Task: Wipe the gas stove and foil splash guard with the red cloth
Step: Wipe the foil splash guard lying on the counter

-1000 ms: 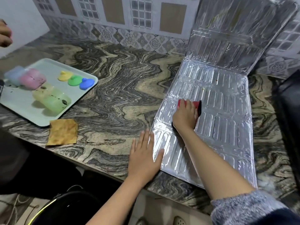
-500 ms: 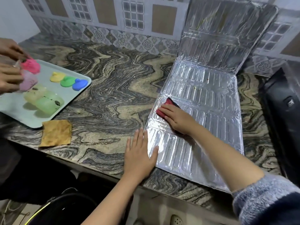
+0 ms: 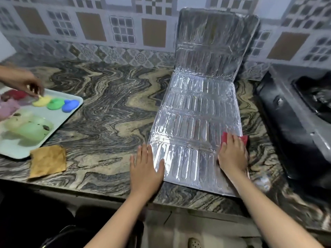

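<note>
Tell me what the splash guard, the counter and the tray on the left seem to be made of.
Splash guard: thin aluminium foil sheet, shiny, embossed with ribs and creased into panels. Countertop: polished stone, likely granite or marble, going by the swirling grey-and-tan veins and sheen. Tray: smooth, pale, matte; probably plastic or melamine, though coated metal can't be ruled out.
</note>
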Tool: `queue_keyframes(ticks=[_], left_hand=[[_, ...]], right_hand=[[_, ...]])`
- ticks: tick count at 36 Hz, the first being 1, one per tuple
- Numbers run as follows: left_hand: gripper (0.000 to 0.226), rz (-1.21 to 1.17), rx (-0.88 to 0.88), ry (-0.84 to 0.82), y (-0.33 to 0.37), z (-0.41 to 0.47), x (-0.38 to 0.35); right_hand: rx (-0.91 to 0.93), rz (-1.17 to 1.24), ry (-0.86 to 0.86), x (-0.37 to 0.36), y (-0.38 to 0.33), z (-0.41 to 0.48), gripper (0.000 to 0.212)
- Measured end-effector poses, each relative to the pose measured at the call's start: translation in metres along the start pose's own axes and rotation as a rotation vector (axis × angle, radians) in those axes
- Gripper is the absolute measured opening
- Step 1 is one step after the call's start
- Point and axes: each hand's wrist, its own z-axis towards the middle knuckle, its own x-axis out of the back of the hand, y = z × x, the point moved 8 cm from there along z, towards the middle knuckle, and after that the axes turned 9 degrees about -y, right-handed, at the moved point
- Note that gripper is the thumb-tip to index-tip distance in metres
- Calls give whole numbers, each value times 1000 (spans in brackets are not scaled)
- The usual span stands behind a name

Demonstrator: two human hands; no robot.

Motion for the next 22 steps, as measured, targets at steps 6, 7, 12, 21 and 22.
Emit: queue_keyframes(ticks=[6,7,12,21,22], left_hand=[[83,8,-9,-23,0,2,0],[82,1,-13,-35,0,2,1],[75,-48,-146,-120,-9,1,23],[63,96,-208,-122,-33,-5,17],[63,106,-203,-111,-33,-5,16]], right_hand=[[-62,37,-13,-15,-39,-18,49],[-45,29,-25,-18,-48,-18,49],[-15,7,-51,-21,-65,-18,48],[-58,13,-60,-24,-73,-21,50],[-53,16,-59,-25,-77,-22,51]])
